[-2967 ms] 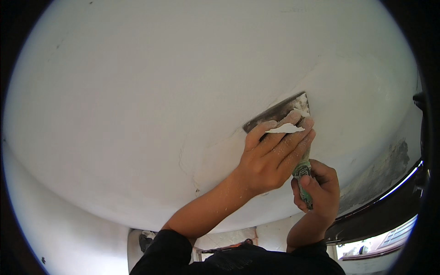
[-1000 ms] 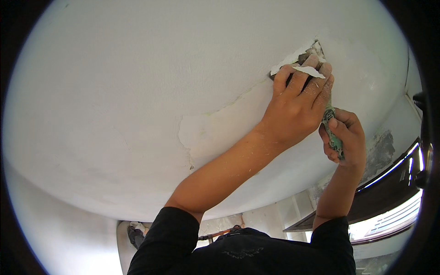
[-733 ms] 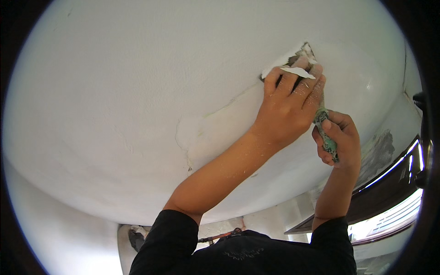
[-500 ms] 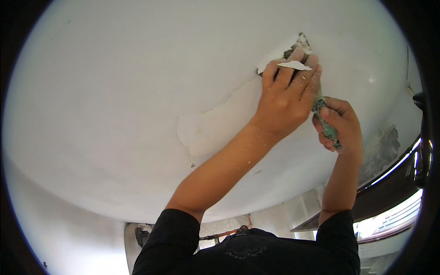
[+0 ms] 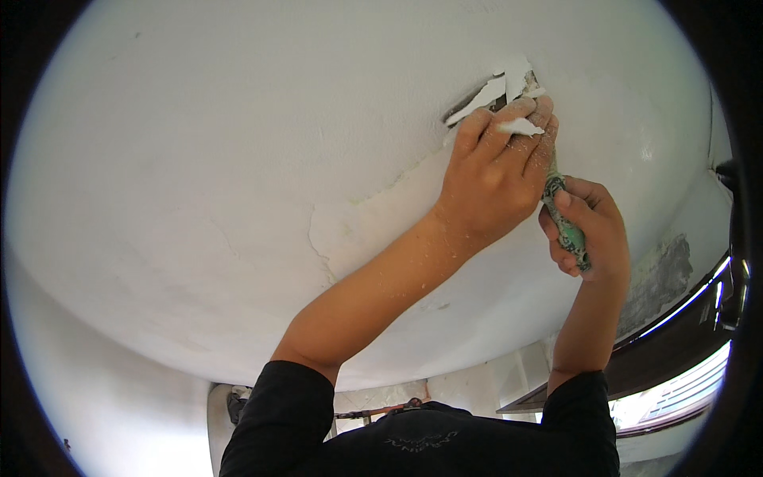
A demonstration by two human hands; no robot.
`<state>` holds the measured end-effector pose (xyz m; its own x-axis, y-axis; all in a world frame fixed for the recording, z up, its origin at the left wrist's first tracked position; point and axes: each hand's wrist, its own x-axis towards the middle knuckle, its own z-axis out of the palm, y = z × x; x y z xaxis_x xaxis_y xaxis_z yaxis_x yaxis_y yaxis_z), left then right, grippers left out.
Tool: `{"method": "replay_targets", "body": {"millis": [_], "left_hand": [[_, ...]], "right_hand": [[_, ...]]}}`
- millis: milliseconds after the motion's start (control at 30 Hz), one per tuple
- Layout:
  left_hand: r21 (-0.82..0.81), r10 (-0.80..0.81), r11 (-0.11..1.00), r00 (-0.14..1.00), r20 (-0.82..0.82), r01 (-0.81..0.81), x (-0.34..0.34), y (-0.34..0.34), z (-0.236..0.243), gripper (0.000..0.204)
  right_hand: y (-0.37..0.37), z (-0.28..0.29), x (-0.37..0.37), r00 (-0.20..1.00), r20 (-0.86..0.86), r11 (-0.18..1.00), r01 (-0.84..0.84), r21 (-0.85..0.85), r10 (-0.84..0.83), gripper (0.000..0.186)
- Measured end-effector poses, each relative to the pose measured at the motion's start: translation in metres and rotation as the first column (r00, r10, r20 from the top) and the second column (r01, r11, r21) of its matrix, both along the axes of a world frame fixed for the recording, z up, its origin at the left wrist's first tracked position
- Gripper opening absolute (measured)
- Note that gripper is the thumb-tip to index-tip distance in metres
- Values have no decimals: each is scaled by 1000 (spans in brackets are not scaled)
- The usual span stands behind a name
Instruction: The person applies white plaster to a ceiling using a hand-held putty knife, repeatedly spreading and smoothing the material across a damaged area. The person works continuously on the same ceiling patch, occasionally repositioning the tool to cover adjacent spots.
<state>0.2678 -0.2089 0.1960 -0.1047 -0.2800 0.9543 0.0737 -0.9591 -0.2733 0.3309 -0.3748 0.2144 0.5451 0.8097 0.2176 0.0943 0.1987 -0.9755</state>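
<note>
- The left hand (image 5: 497,179) was raised overhead with the arm stretched long and nearly straight, its palm turned away from the camera and its fingers (image 5: 509,131) laid flat and close together on the blade of the scraper (image 5: 497,95), pressing it against the white ceiling (image 5: 238,143).
- The right hand (image 5: 592,230) sat just below and to the right of the left hand, clenched around the scraper's green handle (image 5: 568,230), with the forearm rising almost straight up to it.
- The two hands were close together, the handle running up from the right fist and passing behind the edge of the left hand.
- Flakes of white paint (image 5: 520,126) lay on the left fingers and curled up at the blade's edge, just beyond the fingertips.
- Below and left of the left wrist spread a scraped patch (image 5: 358,230) of ceiling with a ragged, cracked border, paler than the surface around it.
- Most of the blade was hidden under the left fingers and the loose paint; only a thin dark strip showed, so its full shape was hard to make out.
- The join between blade and handle was hidden behind the left hand.
- Black sleeves (image 5: 278,413) covered both upper arms at the lower edge of the view.
- To the right of the right forearm, a dark window frame (image 5: 675,342) was cut off by the rim, with a rough grey patch (image 5: 660,278) of wall above it.
</note>
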Motion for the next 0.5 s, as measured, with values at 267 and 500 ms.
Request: {"method": "replay_targets", "body": {"millis": [267,500], "left_hand": [[86,-98,991,994,-58,103,-19,19,11,30],[-51,-162,986,982,-98,157,-22,8,33,39]], "right_hand": [[15,-7,-23,997,-66,995,-36,94,42,31],[6,16,-39,999,-43,997,27,77,-23,33]]}}
